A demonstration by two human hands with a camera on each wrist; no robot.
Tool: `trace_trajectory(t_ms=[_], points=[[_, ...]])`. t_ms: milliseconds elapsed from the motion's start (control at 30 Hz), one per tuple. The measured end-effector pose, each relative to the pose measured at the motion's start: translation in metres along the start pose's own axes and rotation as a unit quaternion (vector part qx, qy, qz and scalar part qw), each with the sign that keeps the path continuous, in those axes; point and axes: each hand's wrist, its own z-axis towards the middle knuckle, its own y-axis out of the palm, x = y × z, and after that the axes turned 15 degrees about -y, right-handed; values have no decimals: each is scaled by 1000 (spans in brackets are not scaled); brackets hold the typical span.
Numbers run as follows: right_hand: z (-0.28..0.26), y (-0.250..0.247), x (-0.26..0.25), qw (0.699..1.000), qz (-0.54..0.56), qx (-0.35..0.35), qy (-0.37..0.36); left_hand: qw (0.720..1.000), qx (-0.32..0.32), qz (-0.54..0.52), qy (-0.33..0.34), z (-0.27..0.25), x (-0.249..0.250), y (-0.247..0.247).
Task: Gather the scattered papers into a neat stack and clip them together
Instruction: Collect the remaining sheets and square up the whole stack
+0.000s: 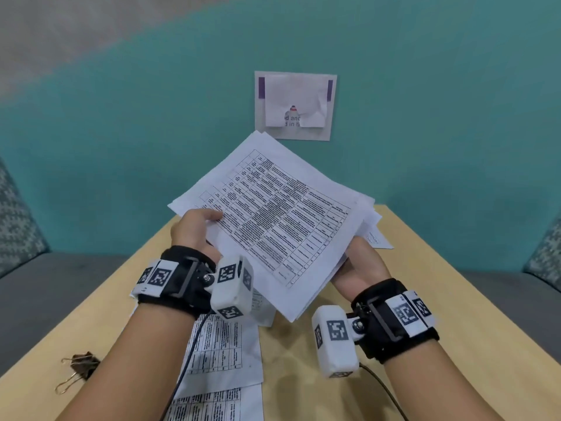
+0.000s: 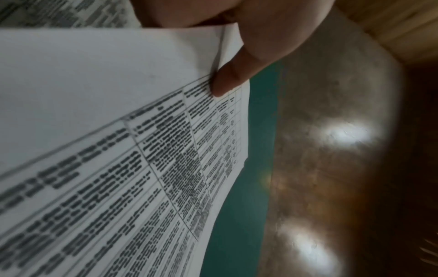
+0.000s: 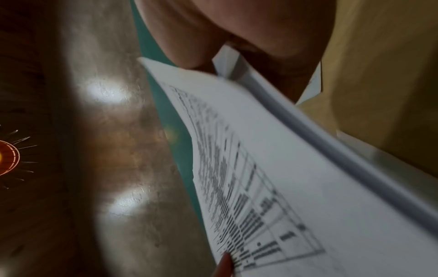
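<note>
A loose sheaf of white papers [image 1: 273, 214], printed with dense black tables, is held up in the air above the far half of the desk [image 1: 440, 299], tilted, its edges uneven and fanned at the right side. Two more printed sheets [image 1: 224, 354] lie flat on the desk toward its near edge, overlapping, and another sheet [image 1: 378, 238] lies near the far right corner. A dark binder clip [image 1: 80, 367] with wire handles lies at the desk's left edge.

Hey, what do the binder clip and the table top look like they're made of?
Binder clip: likely metal, dark body with shiny gold-toned wire handles. Table top: pale wood or wood-look laminate, matte, faint grain; which one cannot be told.
</note>
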Motion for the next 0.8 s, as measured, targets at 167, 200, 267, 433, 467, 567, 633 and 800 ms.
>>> trace_trajectory(t_ms=[167,200,267,433,467,567,633,800], points=[[6,-10,-21,998,-7,5,-65,989,-10,40,140,-32,13,7],[8,-13,-26,996,2,25,-82,984,-25,49,171,-36,15,8],[11,-21,-36,992,-43,54,-103,968,-50,81,232,-44,18,10],[7,-24,-45,971,-172,-66,-150,926,-115,200,298,-60,15,21],[5,-22,-46,969,-173,-101,-144,923,-126,209,296,-61,13,22],[-6,-10,-52,955,-180,-180,-156,920,-138,218,294,-60,8,24],[-9,-3,-54,948,-205,-153,-190,914,-136,231,305,-58,5,25],[-5,5,-50,913,-264,-54,-306,901,-137,228,342,-54,-6,31]])
